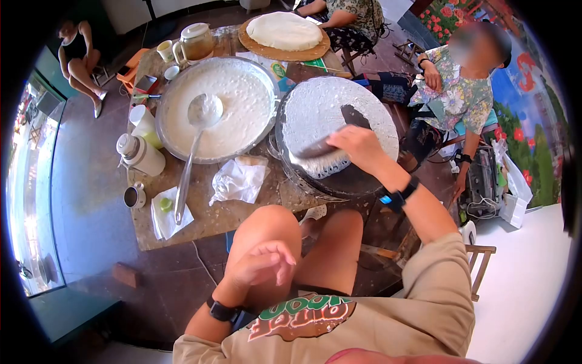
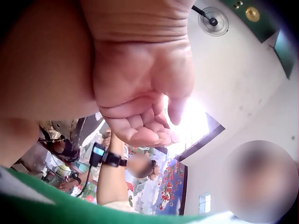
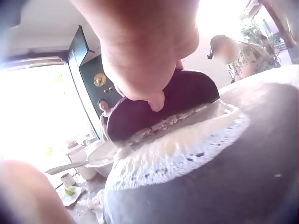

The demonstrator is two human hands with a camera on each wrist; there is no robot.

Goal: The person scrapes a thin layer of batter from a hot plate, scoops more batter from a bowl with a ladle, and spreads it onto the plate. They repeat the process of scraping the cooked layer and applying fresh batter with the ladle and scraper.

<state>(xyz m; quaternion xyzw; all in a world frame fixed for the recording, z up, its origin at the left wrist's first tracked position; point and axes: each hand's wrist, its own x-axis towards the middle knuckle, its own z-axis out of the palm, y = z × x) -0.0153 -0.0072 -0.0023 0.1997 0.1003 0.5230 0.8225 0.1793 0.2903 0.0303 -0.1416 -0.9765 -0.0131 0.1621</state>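
My right hand [image 1: 364,148] grips a dark half-round scraper [image 3: 191,88], thumb on its near face in the right wrist view. The scraper's straight edge sits low in white batter [image 3: 182,151] on a round dark griddle [image 3: 205,196]. Batter coats much of the griddle top, with a dark bare patch [image 1: 354,115] toward the far right and a lacy edge nearest me. My left hand [image 1: 264,264] hangs over my thigh, fingers loosely curled with nothing in them; the left wrist view shows its palm [image 2: 140,70].
Left of the griddle stands a wide basin [image 1: 167,145] of batter with a long-handled ladle [image 1: 197,142] across it. A crumpled white bag [image 1: 239,180], a flask [image 1: 142,156], a metal cup [image 1: 134,196] and a dough round [image 1: 285,31] share the table. A seated person [image 1: 458,91] is at right.
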